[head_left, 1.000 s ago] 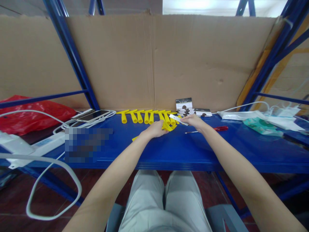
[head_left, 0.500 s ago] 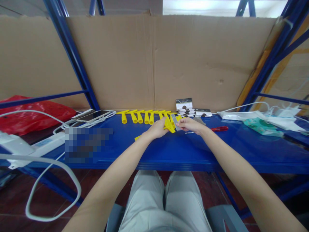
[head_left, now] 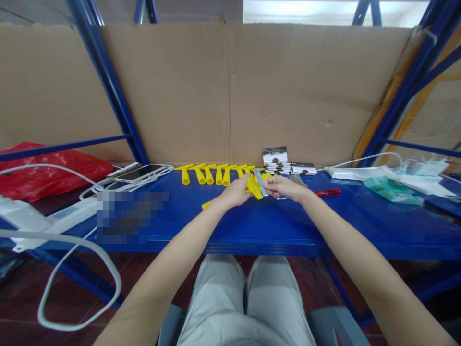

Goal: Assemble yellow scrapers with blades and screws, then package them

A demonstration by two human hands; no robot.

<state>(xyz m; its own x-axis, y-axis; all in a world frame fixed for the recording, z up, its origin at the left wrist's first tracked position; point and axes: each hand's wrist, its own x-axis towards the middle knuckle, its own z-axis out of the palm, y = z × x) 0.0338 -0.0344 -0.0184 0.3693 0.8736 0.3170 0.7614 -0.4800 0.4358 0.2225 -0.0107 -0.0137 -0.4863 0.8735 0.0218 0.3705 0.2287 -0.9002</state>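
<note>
My left hand [head_left: 236,192] is closed around a yellow plastic scraper handle [head_left: 255,188], held just above the blue tabletop. Between the thumb and fingers of my right hand [head_left: 284,186] is a flat grey metal blade [head_left: 260,180], lying against or right beside the handle's wide end. Whether the blade sits in the handle cannot be made out. Behind my hands, several more yellow scraper handles [head_left: 219,176] stand in a row. Part of another yellow piece [head_left: 205,205] shows beside my left wrist. A screwdriver [head_left: 328,192] with a red grip lies partly behind my right hand.
Small printed blade packets [head_left: 276,156] are stacked at the cardboard backboard [head_left: 230,91]. To the left lie a phone-like device [head_left: 142,172], white cables, a power strip [head_left: 72,217] and a red bag [head_left: 46,168]. A green packet [head_left: 392,190] lies right. Blue rack posts flank the table.
The metal blade has shifted slightly and turned against the yellow handle. Both hands have stayed almost in place, and the things on the table have not moved.
</note>
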